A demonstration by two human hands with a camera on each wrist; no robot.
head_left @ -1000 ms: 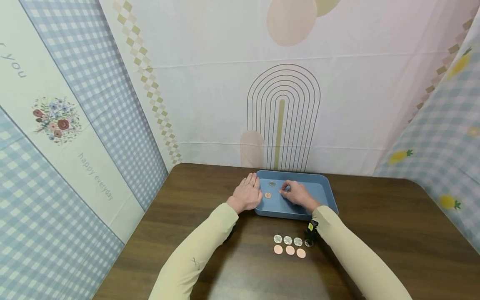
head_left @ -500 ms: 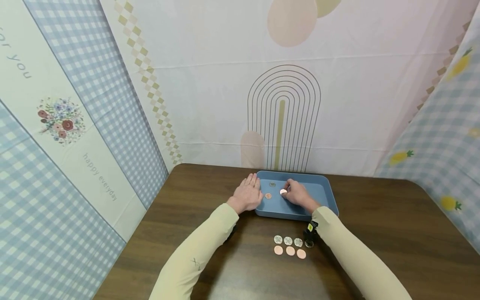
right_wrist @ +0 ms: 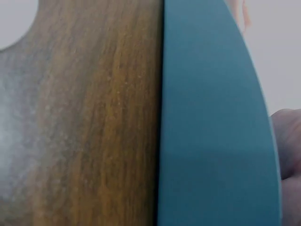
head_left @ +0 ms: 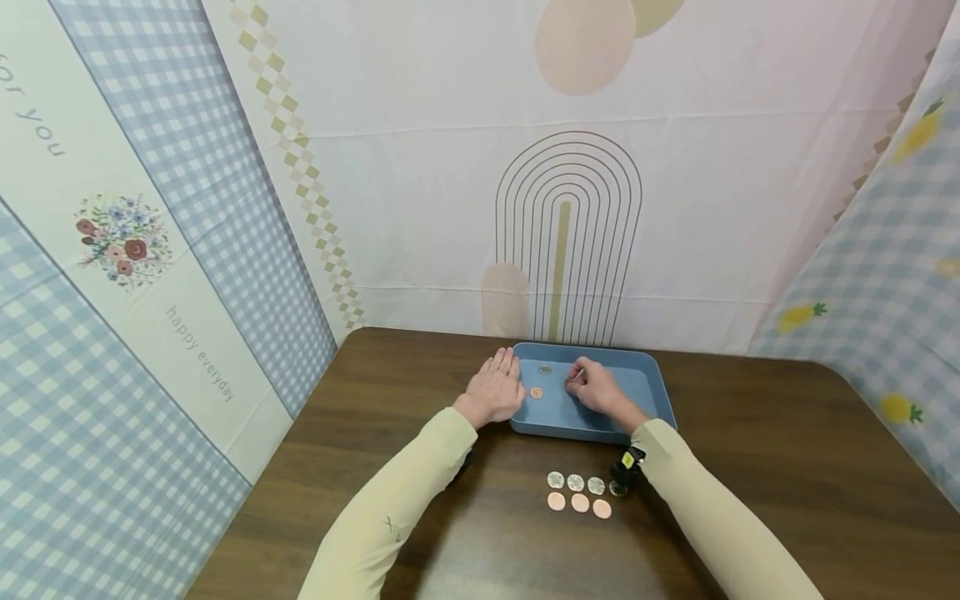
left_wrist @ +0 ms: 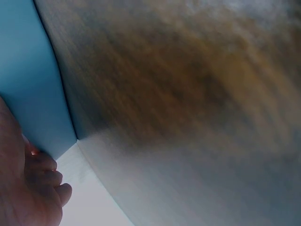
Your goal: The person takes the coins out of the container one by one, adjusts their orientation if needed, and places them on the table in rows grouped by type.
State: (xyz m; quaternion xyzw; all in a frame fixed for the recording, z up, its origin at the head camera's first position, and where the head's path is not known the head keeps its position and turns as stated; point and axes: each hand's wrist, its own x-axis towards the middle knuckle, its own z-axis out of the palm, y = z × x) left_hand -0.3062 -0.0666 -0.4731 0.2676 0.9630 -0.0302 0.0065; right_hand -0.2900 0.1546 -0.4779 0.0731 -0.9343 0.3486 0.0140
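Note:
In the head view my left hand [head_left: 495, 387] rests with straight fingers on the left rim of a blue tray [head_left: 570, 430]. My right hand [head_left: 596, 388] is over the middle of the tray, its thumb and fingers pinching a small coin [head_left: 579, 376] turned nearly edge-on. A copper-coloured coin [head_left: 536, 392] and a silver coin [head_left: 545, 369] lie on the tray floor, left of the right hand. The left wrist view shows part of the left hand [left_wrist: 33, 183] against the tray's outer wall [left_wrist: 33, 80]; the right wrist view shows mostly the tray's front wall [right_wrist: 216, 113].
On the wooden table [head_left: 405, 375], in front of the tray, lies a row of silver coins [head_left: 575, 482], one partly under the black right wrist camera [head_left: 628, 465]. A row of copper-coloured coins [head_left: 580, 502] lies nearer. A patterned cloth [head_left: 420, 208] hangs behind the table.
The coin in the right hand showed as a dark sliver, then its bright face, and is now edge-on. The right hand has shifted slightly to the right. My left hand has stayed put.

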